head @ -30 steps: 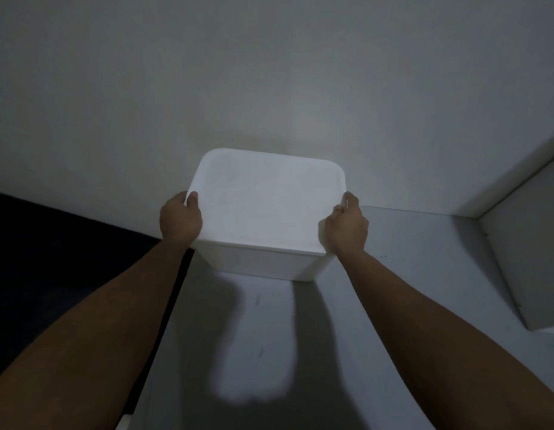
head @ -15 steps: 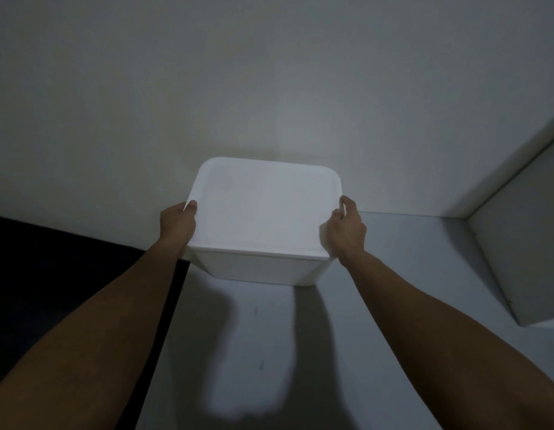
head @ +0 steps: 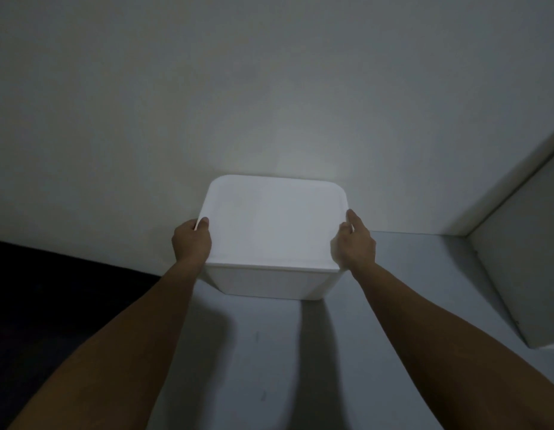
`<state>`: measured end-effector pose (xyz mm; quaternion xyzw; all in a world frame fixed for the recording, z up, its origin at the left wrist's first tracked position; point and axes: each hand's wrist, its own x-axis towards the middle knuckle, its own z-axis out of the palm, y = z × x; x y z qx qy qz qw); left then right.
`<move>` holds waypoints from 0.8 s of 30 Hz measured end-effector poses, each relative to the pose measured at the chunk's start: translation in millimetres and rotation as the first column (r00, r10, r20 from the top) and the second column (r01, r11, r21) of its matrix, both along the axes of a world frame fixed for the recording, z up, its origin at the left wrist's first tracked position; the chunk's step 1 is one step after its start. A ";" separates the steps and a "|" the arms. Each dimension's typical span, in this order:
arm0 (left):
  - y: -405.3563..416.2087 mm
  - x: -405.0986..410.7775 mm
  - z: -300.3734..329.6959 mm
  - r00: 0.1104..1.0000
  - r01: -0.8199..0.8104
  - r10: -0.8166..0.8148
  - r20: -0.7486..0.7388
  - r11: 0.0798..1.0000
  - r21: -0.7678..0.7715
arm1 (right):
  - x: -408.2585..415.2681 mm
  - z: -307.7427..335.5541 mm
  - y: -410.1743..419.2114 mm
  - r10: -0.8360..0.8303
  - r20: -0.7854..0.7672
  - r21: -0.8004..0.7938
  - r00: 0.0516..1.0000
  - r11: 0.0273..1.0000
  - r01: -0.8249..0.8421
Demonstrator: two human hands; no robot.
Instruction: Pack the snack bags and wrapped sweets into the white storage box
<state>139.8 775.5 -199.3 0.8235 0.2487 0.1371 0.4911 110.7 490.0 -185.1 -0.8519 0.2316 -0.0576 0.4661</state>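
Observation:
The white storage box stands on a grey shelf surface close to the back wall, with its white lid on. My left hand grips the lid's left edge, thumb on top. My right hand holds the lid's right edge, fingers along the side. No snack bags or wrapped sweets are in view; the box's inside is hidden by the lid.
A pale wall rises right behind the box. A white side panel closes the shelf on the right. To the left the shelf ends at a dark drop. Bare grey surface lies in front of the box.
The box sits slightly further back towards the wall and lower in view than a second ago. Both hands have stayed on its lid edges.

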 end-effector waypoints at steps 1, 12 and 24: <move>-0.1 1.8 0.8 1.000 0.005 -0.005 -0.005 1.000 0.004 | 0.8 0.5 0.3 0.006 0.008 -0.009 1.000 1.000 -0.006; -9.8 -1.3 -1.4 0.998 -0.038 0.054 -0.034 0.931 0.362 | 4.5 5.1 -15.1 0.108 -0.052 0.003 0.993 0.994 -0.108; -89.7 -90.0 -14.2 0.986 -0.129 0.076 0.150 0.914 0.385 | -99.7 -23.2 -112.8 -0.002 -0.182 0.174 0.983 0.984 0.034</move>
